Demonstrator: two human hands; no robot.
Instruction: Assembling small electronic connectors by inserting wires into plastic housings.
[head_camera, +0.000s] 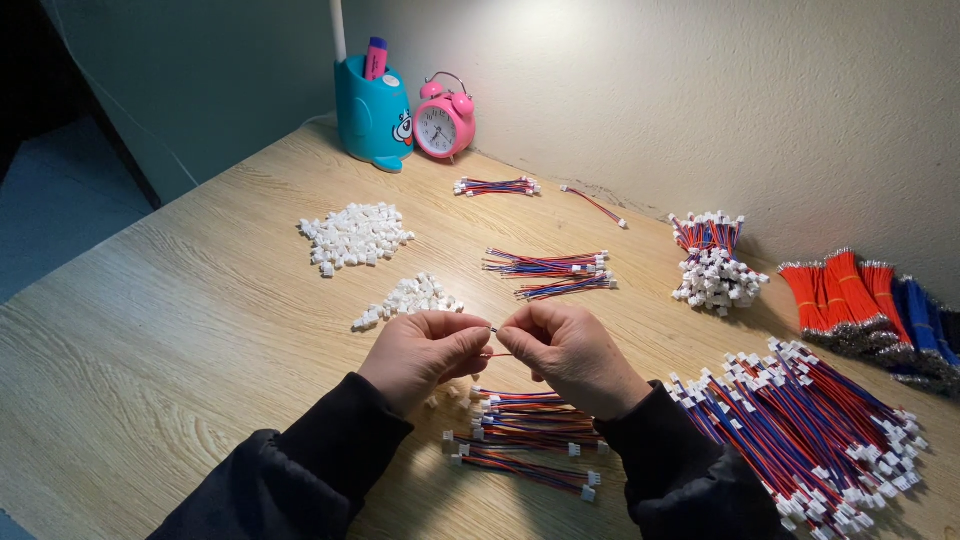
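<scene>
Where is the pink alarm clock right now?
In the head view, the pink alarm clock stands at the far edge of the wooden table, against the wall, just right of the blue pen holder.

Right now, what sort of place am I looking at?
Probably a home desk used as a small wire-harness assembly station. A wooden tabletop against a plain wall carries piles of white plastic connectors, bundles of red and blue wires, a pink alarm clock and a blue pen holder.
</scene>
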